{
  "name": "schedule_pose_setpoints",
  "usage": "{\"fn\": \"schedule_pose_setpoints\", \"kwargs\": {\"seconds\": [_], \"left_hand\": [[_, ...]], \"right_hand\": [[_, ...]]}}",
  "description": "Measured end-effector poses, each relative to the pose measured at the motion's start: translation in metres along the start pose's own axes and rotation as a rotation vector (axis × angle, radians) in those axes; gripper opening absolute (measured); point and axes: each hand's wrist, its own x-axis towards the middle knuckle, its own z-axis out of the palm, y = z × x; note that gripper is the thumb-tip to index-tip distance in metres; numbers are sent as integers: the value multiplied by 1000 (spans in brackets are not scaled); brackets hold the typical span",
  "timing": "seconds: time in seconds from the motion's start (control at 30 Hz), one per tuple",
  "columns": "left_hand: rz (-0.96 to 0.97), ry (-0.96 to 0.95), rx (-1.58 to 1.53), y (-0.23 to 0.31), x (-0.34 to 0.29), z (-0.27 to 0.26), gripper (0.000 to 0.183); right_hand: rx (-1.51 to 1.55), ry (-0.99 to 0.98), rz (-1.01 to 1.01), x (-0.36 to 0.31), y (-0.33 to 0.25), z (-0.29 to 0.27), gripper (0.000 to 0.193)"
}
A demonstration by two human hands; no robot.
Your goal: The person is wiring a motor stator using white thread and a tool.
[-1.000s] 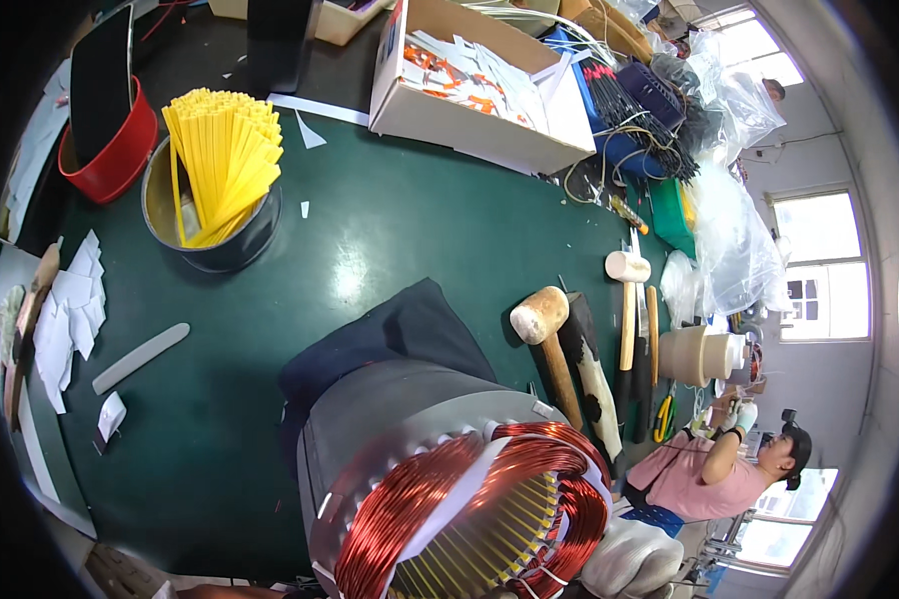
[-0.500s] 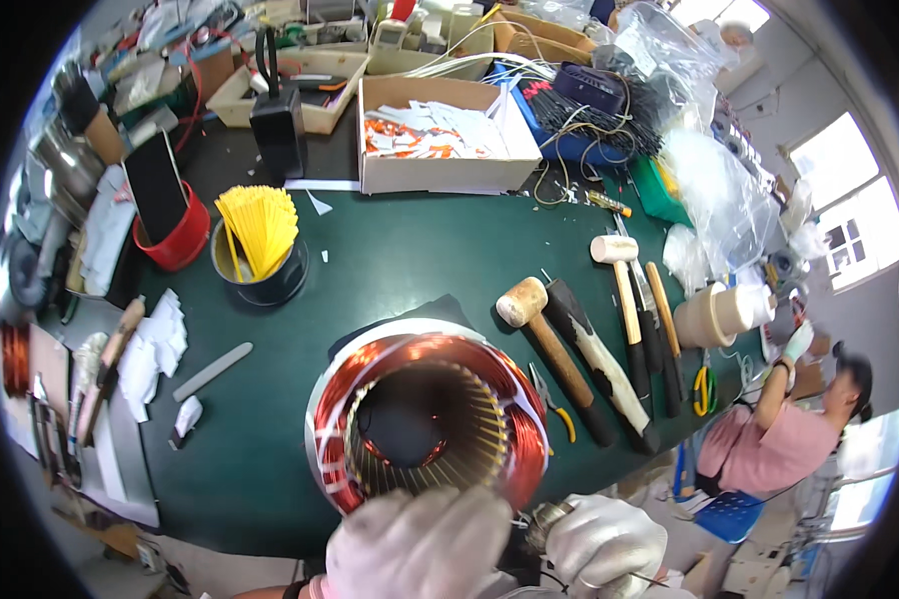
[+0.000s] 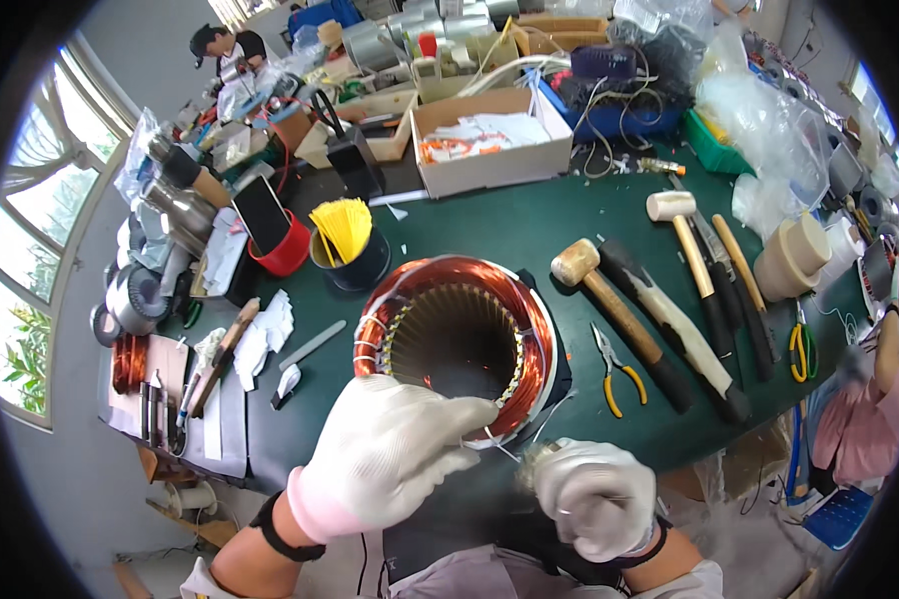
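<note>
A motor stator [image 3: 546,334], with copper windings bound by white ties round a toothed bore, stands on the green table before me. In a white glove, my left hand [image 3: 395,449] lies against its near left rim. The index finger stretches along the near inner edge, and the fingertips are apart. My right hand [image 3: 596,499], also gloved, is closed just right of the near rim. A small greyish thing [image 3: 539,466] shows at its fingers, blurred and partly covered. Thin white cord [image 3: 552,416] runs from the near rim toward that hand.
Right of the stator lie pliers [image 3: 612,374], a wooden mallet [image 3: 614,314], a second mallet [image 3: 696,255] and scissors [image 3: 799,344]. Beyond it are a cup of yellow strips [image 3: 350,265] and a cardboard box [image 3: 494,175]. A knife [image 3: 225,349] lies left. Other people sit at far left and right.
The view has swung to the left. My left hand has gone from a blur over the near rim to the near left rim, index finger stretched. My right hand stays closed beside it.
</note>
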Motion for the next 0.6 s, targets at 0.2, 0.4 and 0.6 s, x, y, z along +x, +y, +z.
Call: {"fn": "schedule_pose_setpoints", "kwargs": {"seconds": [0.2,0.4,0.6], "left_hand": [[-65,85,-8,-6,-3,14,33],[-84,104,24,5,2,9,27],[-12,175,51,3,4,16,23]], "right_hand": [[-62,53,61,12,-30,22,13],[-242,46,-91,-1,-18,29,11],[-388,-25,-173,1,-17,44,9]]}}
